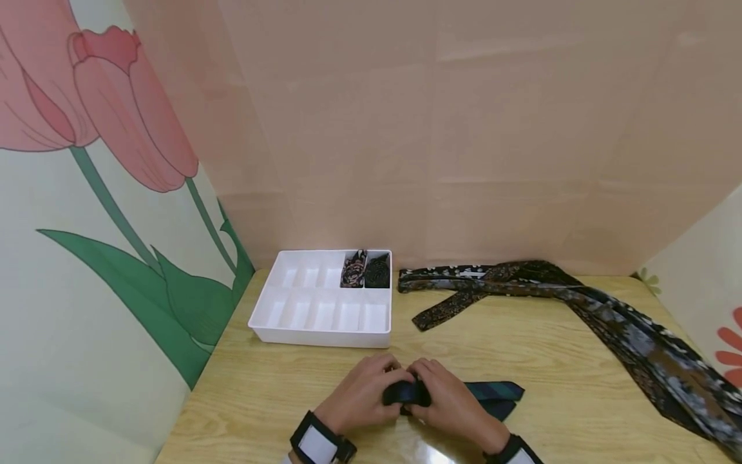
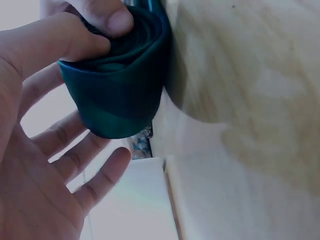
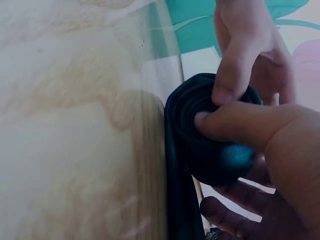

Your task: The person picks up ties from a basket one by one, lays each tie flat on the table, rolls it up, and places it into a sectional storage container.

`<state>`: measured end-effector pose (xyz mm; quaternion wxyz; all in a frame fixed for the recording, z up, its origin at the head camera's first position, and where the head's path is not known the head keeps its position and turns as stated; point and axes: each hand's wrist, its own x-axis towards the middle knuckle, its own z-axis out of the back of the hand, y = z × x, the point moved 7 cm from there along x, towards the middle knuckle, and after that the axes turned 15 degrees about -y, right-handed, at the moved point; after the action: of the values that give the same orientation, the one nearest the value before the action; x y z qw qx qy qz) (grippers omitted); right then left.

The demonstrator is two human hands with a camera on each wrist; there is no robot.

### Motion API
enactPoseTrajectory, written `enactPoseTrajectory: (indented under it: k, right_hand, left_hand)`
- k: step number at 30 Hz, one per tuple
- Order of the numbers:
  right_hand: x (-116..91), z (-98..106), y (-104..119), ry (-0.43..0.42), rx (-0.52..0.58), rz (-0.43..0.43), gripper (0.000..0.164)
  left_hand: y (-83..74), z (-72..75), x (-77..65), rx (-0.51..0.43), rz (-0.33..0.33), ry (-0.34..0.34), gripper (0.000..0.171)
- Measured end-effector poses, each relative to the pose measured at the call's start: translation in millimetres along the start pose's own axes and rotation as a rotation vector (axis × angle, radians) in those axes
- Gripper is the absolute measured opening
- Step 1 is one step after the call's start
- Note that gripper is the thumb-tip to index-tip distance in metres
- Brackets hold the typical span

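Observation:
A dark blue-green necktie (image 1: 400, 392) is partly wound into a coil near the table's front, its loose ends (image 1: 495, 390) lying flat to the right. My left hand (image 1: 368, 394) grips the coil from the left. From the other side, my right hand (image 1: 452, 406) holds it too. Both thumbs press into the spiral end of the coil (image 3: 215, 162), as the right wrist view shows. In the left wrist view the coiled tie (image 2: 117, 102) stands on its edge right at the tabletop, with several left fingers spread beside it.
Behind my hands stands a white divided tray (image 1: 321, 337). Two rolled ties, one flowery (image 1: 353, 270) and one dark (image 1: 377, 272), fill its back right compartments. Long patterned ties (image 1: 580, 293) stretch along the back and down the right side of the wooden table (image 1: 243, 399).

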<state>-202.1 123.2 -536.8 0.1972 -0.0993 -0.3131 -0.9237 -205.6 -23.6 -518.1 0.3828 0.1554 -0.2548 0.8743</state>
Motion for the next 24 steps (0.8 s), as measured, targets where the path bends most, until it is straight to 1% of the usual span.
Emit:
enactPoseTrajectory:
  k: [4, 6, 9, 11, 13, 17, 20, 24]
  right_hand:
    - [-0.9, 0.9, -0.5, -0.002, -0.004, -0.002, 0.051]
    - [-1.6, 1.3, -0.7, -0.002, 0.003, 0.001, 0.050]
    - [-2.4, 1.4, -1.8, -0.002, 0.024, 0.003, 0.049]
    - [-3.2, 2.3, -3.9, -0.003, 0.024, -0.001, 0.047]
    - [-3.5, 2.9, -5.9, -0.004, 0.021, -0.003, 0.048]
    - [-3.9, 3.4, -7.5, -0.003, 0.025, 0.004, 0.052]
    - [-4.4, 3.7, -7.9, 0.003, 0.033, 0.003, 0.051]
    - [-5.1, 5.4, -6.5, -0.001, 0.032, 0.007, 0.053]
  left_hand:
    - [-1.4, -0.6, -0.1, -0.011, 0.004, -0.001, 0.046]
    - [-1.7, -0.4, 0.0, 0.005, -0.005, -0.011, 0.043]
    - [-2.2, 0.2, 0.4, 0.028, -0.016, -0.029, 0.045]
    - [-3.0, 0.0, 1.2, 0.024, -0.020, -0.040, 0.046]
    - [-3.9, -0.2, 1.8, 0.013, -0.027, -0.051, 0.045]
    - [-5.4, -0.2, 2.9, 0.022, -0.054, -0.071, 0.038]
    - [-5.7, -1.5, 2.6, 0.040, -0.061, -0.066, 0.042]
    - [-4.6, -3.6, 1.1, 0.038, -0.047, -0.053, 0.046]
